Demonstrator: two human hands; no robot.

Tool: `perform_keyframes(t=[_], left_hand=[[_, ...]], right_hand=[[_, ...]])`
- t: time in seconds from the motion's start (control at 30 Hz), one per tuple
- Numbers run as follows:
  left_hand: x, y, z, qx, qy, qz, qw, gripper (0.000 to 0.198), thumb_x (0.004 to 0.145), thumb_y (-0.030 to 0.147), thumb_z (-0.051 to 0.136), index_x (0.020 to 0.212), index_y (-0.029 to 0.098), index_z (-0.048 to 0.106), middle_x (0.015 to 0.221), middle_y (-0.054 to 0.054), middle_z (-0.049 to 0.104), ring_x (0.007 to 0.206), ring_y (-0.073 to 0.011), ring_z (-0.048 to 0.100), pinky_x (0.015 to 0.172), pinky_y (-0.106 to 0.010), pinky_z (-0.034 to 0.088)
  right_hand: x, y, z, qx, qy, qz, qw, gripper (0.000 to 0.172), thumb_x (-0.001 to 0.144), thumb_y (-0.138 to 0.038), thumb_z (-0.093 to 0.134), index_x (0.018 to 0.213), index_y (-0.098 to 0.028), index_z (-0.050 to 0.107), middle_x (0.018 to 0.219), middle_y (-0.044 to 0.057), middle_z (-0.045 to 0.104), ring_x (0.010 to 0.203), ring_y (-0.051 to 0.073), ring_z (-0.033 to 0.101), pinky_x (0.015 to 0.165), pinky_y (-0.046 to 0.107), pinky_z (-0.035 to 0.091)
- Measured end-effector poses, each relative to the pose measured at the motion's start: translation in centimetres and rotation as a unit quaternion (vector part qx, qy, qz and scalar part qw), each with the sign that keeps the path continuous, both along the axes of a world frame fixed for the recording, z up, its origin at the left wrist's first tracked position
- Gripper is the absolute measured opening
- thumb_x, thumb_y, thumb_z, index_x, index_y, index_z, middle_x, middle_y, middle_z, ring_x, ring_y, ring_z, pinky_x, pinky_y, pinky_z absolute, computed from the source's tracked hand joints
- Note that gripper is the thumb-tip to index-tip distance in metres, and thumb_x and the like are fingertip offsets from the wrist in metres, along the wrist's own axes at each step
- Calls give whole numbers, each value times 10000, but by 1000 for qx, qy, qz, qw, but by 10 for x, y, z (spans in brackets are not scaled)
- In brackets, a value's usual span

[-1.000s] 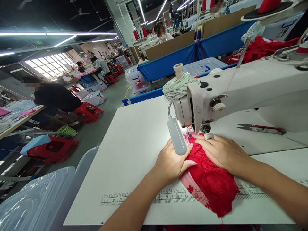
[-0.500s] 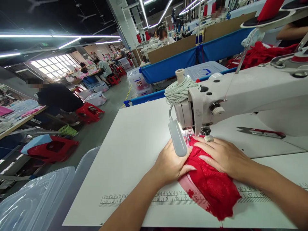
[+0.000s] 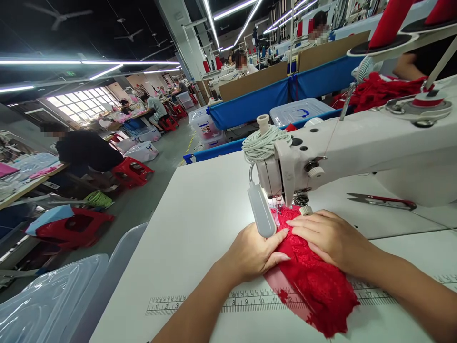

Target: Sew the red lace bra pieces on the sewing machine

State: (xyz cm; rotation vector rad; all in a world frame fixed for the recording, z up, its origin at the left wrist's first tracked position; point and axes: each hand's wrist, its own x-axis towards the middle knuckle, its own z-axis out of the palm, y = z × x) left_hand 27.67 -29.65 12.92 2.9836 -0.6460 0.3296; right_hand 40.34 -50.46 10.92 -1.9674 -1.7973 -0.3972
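A piece of red lace fabric [image 3: 317, 290] with a pink sheer layer [image 3: 276, 278] along its left side lies under the needle area of a white sewing machine [image 3: 357, 143]. My left hand [image 3: 248, 252] rests on the fabric's left edge, thumb and forefinger stretched apart; a grey lamp [image 3: 262, 212] hides some of its fingers. Flat on the lace to the right lies my right hand [image 3: 328, 238], fingers extended towards the presser foot [image 3: 279, 208]. Both hands press the fabric onto the white table [image 3: 171, 247].
Thread snips [image 3: 382, 201] lie right of the machine head. A printed ruler [image 3: 246, 301] crosses the table's front. Clear plastic bins [image 3: 53, 295] stand at the left. Beyond are blue cloth troughs [image 3: 250, 102], red stools [image 3: 132, 171] and several people at work.
Both hands have shifted slightly back from the presser foot, and the right fingers lie closer together. The view has tilted up a little.
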Motion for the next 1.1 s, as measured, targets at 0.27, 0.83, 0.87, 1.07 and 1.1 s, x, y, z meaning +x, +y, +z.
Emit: perform_keyframes(t=[0.27,0.83,0.87,1.07,1.1], left_hand=[[-6,1,-4,31,-34,23,999,701,961,647,190,1286,192,612,1123,-165,642,928,-258,581,796,-391,528],[-8,-5,-3,40,-72,56,995,722,947,677,164,1280,246,636,1120,-139,677,907,-249,585,752,-345,487],[-7,-5,-2,38,-75,55,995,719,951,672,164,1275,241,641,1122,-136,679,906,-247,584,768,-351,486],[-5,-5,-2,42,-77,53,995,730,961,659,137,1294,229,624,1131,-130,673,960,-245,567,850,-375,471],[-5,-5,-2,45,-75,58,994,712,965,654,151,1306,234,614,1129,-127,673,979,-244,563,863,-374,465]], right_hand=[[0,0,-2,11,-10,-7,1000,335,877,-73,414,1001,-159,714,1089,100,734,967,205,681,787,382,539],[1,1,0,24,-16,-15,999,308,920,-97,392,999,-146,686,1083,84,739,953,204,696,806,357,513],[2,1,0,23,-15,-16,999,306,917,-95,396,999,-146,686,1081,83,740,946,203,694,804,356,510],[4,4,1,27,-7,-15,999,313,862,-57,406,976,-150,682,1047,80,744,840,183,686,755,341,491],[4,4,1,29,-5,-16,999,322,847,-48,405,975,-152,681,1042,82,744,836,184,683,753,339,487]])
